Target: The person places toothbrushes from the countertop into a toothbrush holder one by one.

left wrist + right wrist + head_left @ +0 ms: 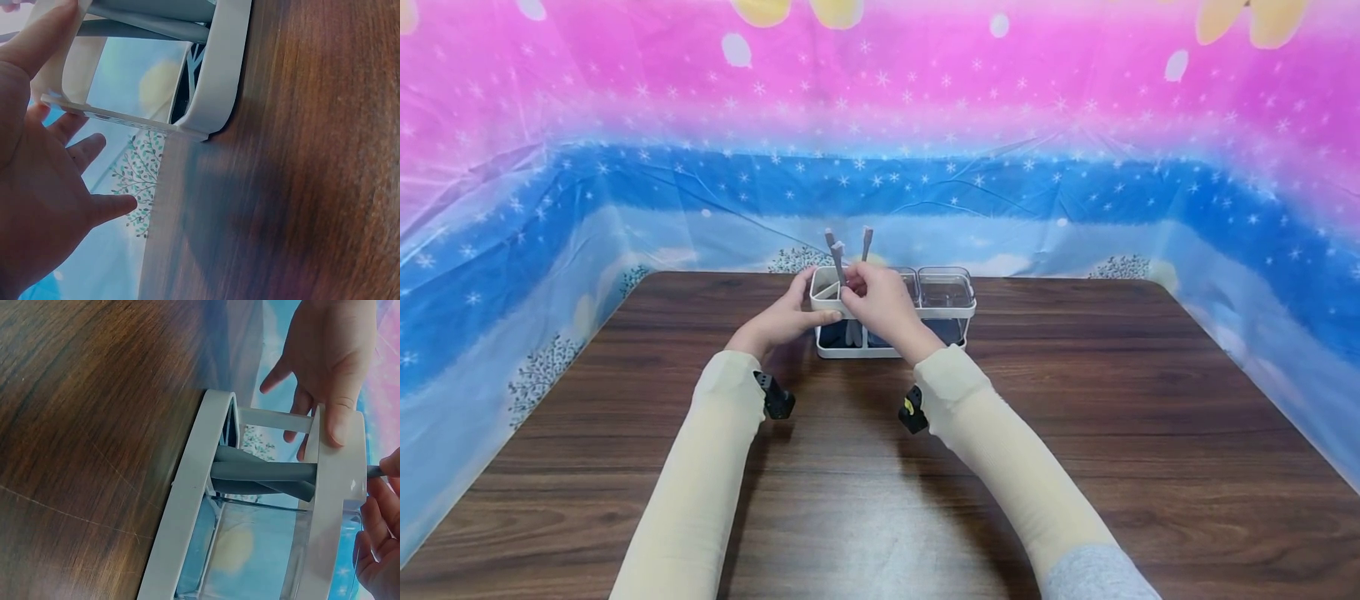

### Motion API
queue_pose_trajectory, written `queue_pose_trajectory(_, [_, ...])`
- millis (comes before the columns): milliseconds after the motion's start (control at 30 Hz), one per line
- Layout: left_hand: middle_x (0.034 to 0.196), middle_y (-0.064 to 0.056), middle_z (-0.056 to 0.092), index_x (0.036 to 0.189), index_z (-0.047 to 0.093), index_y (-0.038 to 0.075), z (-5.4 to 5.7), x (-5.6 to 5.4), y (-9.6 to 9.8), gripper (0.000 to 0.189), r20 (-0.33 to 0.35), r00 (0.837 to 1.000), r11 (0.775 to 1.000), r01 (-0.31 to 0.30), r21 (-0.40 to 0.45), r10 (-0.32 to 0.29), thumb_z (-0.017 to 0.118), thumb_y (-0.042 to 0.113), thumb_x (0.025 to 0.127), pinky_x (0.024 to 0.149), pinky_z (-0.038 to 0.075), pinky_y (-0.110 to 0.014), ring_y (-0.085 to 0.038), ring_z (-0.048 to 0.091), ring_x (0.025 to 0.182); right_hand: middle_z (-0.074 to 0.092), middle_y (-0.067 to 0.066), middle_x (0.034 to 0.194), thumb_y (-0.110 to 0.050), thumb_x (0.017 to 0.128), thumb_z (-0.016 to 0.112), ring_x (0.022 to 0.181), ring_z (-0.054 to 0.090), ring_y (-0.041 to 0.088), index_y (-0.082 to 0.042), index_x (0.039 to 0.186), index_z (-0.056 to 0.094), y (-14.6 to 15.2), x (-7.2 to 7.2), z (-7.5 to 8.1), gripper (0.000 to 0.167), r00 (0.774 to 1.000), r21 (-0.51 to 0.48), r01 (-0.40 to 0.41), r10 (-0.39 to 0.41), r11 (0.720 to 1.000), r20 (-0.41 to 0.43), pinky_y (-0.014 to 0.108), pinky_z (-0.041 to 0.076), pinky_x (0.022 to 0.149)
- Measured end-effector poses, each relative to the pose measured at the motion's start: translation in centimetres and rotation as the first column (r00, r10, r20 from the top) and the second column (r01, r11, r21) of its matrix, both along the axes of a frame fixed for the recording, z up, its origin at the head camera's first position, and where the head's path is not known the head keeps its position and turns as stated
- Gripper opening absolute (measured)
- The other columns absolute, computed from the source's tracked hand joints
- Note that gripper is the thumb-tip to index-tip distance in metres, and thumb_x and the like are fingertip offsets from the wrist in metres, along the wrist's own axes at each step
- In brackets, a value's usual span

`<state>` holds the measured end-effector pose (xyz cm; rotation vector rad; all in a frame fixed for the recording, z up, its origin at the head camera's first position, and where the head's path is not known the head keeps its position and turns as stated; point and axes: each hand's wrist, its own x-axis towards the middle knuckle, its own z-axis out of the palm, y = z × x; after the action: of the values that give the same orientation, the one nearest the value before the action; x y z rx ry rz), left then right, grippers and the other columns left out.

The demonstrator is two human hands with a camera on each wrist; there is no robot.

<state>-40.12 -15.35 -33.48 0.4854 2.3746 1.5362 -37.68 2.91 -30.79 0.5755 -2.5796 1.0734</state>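
Observation:
A white toothbrush holder [957,312] with two tiers stands near the table's far edge. My left hand [786,321] grips its left end, thumb on the front of the upper rim and some fingers behind, the others spread. With thumb and fingertips my right hand [883,304] pinches a grey toothbrush [839,262], which stands head up in the left section. Two more toothbrushes, one on the left [830,237] and one on the right [867,240], rise beside it. In the right wrist view several grey handles [265,470] cross between the tiers.
Clear cups [945,287] sit in the holder's middle and right sections. Dark wooden table [1000,467] extends around the holder. Behind it hangs a pink and blue patterned cloth [1037,183]. A small black camera is strapped at each wrist.

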Motion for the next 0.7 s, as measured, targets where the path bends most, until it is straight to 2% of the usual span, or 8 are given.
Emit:
queue_pose_trajectory(167, [0.158,-0.019,0.007,0.154,-0.011,0.015,1.2,1.2,0.3,0.098,0.021,1.0,1.0,0.0,0.001,0.0,0.065,0.025,0.093,0.114,0.019,-0.055,-0.036,0.015,0.144,0.07,0.006,0.1,-0.015,0.095,0.059,0.09,0.062,0.017,-0.007,0.113,0.067,-0.2,0.0,-0.1,0.021,1.0,0.013,0.002,-0.003,1.0,0.022,0.031,0.054,0.081])
queue_pose_trajectory(333, [0.159,-0.019,0.007,0.154,-0.011,0.014,1.7,1.8,0.5,0.097,0.024,1.0,1.0,0.001,-0.016,0.0,0.064,0.024,0.094,0.114,0.02,-0.054,-0.035,0.015,0.144,0.07,0.005,0.101,-0.016,0.095,0.059,0.091,0.062,0.016,-0.007,0.115,0.067,-0.3,0.0,-0.2,0.023,1.0,0.034,0.004,-0.005,0.999,0.022,0.032,0.053,0.082])
queue_pose_trajectory(433, [0.158,-0.019,0.007,0.154,-0.011,0.016,1.2,1.2,0.5,0.098,0.025,1.0,1.0,-0.004,-0.017,0.005,0.065,0.026,0.093,0.114,0.02,-0.055,-0.036,0.016,0.144,0.07,0.005,0.101,-0.016,0.095,0.06,0.091,0.062,0.016,-0.008,0.114,0.067,-0.3,-0.1,-0.3,0.022,1.0,0.038,0.009,-0.01,0.999,0.017,0.032,0.053,0.082])
queue_pose_trajectory(600, [0.159,-0.015,0.009,0.155,-0.01,0.022,-0.3,-0.3,0.2,0.101,0.0,1.0,0.999,-0.026,-0.025,0.026,0.068,0.033,0.091,0.114,0.021,-0.055,-0.035,0.018,0.143,0.069,0.005,0.102,-0.017,0.095,0.06,0.092,0.062,0.017,-0.008,0.115,0.067,-0.1,-0.1,-0.3,0.023,1.0,0.03,0.006,-0.007,1.0,0.022,0.032,0.053,0.083])
queue_pose_trajectory(700, [0.161,-0.013,0.005,0.154,-0.014,0.026,-0.8,-0.6,0.0,0.107,-0.024,0.999,0.998,-0.037,-0.045,0.036,0.07,0.036,0.088,0.114,0.019,-0.055,-0.033,0.015,0.145,0.069,0.006,0.104,-0.019,0.095,0.061,0.095,0.061,0.018,-0.008,0.118,0.066,0.4,0.0,-0.1,0.026,1.0,0.029,0.0,0.0,1.0,0.014,0.033,0.052,0.085])
